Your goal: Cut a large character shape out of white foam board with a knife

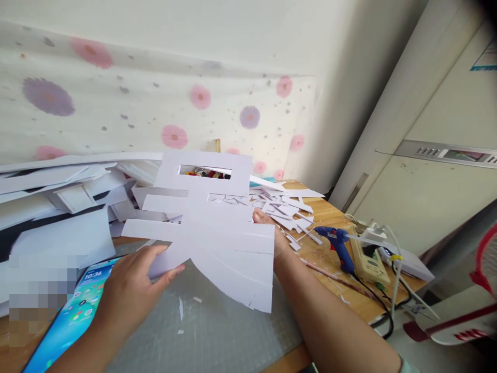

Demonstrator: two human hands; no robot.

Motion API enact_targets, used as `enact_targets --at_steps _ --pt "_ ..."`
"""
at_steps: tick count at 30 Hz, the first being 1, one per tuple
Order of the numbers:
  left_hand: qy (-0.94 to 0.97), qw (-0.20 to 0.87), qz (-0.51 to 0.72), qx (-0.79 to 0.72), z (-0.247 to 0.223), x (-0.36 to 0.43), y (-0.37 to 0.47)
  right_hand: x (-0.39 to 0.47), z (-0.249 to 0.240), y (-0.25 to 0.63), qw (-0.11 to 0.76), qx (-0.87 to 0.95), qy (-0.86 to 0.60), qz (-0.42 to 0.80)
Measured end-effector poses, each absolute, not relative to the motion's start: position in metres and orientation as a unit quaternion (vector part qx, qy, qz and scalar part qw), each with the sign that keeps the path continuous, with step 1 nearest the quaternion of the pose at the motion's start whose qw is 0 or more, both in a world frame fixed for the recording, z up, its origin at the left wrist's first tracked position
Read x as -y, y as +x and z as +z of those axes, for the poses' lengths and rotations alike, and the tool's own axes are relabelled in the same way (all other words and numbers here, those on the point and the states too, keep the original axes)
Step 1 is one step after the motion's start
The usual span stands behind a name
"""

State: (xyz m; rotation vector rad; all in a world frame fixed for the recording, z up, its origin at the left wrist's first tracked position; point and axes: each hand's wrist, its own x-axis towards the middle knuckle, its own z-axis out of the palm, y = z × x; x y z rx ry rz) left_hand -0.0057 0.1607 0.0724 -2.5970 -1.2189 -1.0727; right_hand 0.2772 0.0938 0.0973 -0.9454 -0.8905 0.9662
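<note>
A white cut-out board [217, 228] with a rectangular window, side slots and a curved lower edge is held up over the grey cutting mat [163, 331]. My left hand [135, 285] pinches its lower left part, thumb and fingers on either side. My right hand [267, 228] grips the right edge; most of its fingers are hidden behind the board. Small white scraps lie on the mat below. Beside my left forearm is a lit phone [81, 305].
White board pieces [81, 191] are stacked at the left. Paper scraps [287, 207] pile up behind the board on the right. A blue glue gun [337, 246] lies near a power strip [367, 259] with cables at the table's right edge. A fridge [435, 155] stands beyond.
</note>
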Motion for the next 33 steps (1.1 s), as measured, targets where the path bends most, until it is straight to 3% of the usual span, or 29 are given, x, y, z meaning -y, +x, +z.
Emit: enact_targets --at_steps 6,14,33 --pt "-0.852 0.041 -0.334 0.402 0.07 -0.167 -0.011 -0.086 0.113 0.279 0.718 0.321 -0.365 0.498" --pt "-0.838 0.072 -0.368 0.396 0.075 -0.162 -0.007 -0.088 0.112 0.275 0.766 0.29 -0.35 0.453" --pt "-0.836 0.141 -0.38 0.37 0.071 -0.165 -0.005 -0.091 0.108 0.277 0.778 0.301 -0.372 0.407"
